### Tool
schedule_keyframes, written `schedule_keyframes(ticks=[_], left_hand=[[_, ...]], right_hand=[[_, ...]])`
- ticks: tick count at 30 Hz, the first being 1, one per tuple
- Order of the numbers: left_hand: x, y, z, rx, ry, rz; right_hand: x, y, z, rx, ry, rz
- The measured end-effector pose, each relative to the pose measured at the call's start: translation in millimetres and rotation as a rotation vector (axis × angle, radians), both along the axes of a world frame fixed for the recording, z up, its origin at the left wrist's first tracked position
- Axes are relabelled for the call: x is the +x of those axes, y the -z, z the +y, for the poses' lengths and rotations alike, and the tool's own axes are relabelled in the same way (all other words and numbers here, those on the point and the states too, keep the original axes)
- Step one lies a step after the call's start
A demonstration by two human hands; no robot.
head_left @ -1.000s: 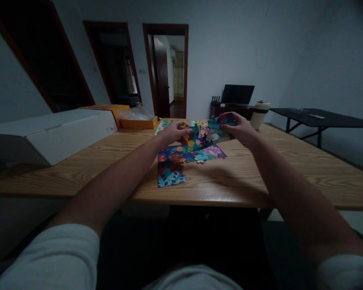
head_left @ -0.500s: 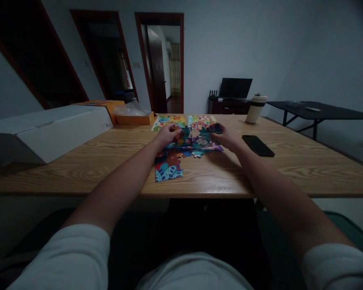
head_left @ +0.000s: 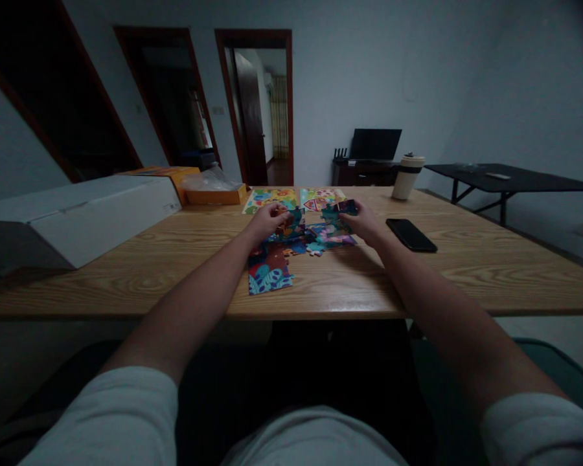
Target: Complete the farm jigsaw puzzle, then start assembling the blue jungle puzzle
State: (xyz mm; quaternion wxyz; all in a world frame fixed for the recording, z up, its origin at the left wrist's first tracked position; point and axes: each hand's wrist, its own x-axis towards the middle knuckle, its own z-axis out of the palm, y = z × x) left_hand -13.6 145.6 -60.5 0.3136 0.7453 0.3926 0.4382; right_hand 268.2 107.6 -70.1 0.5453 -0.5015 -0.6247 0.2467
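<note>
My left hand [head_left: 271, 220] is closed on a dark, multicoloured section of jigsaw puzzle [head_left: 295, 223], held tilted up above the table. Across from it, my right hand [head_left: 362, 220] grips a second puzzle section [head_left: 333, 218], dark teal and purple. A gap separates the two held sections. Beneath them lie more joined jigsaw pieces [head_left: 315, 246] in blue, pink and purple. The corner closest to me [head_left: 271, 278] shows light-blue leaves on red and dark blue. My hands hide part of the pieces.
Two bright picture sheets [head_left: 267, 198] lie behind my hands. To the left are a long white box [head_left: 111, 210] and an orange box [head_left: 223, 195] with clear plastic in it. A black phone [head_left: 411, 234] and a cream cup [head_left: 408, 178] are on the right of the wooden table [head_left: 466, 278].
The two held puzzle sections were together half a second ago and are now apart, with a gap between them. The view has tilted slightly upward.
</note>
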Motion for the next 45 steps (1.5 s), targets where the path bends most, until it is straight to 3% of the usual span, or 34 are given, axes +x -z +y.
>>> schedule_keyframes(ticks=[9, 19, 27, 33, 42, 45], left_hand=[[3, 0.5, -2, -0.016, 0.020, 0.034], [5, -0.4, -6, 0.015, 0.005, 0.092], [6, -0.4, -9, 0.012, 0.010, 0.088], [7, -2.0, -12, -0.005, 0.020, 0.084], [6, -1.7, -11, 0.016, 0.030, 0.094], [7, -1.8, -11, -0.015, 0.026, 0.091]], right_hand=[[-3, 0, 0, 0.002, -0.034, 0.089], [0, 6, 3, 0.024, 0.017, 0.018], [-8, 3, -5, 0.137, -0.019, -0.373], [-22, 3, -11, 0.173, 0.012, -0.528], [-23, 15, -4, 0.133, 0.005, -0.420], [-21, 18, 2, 0.115, -0.081, -0.401]])
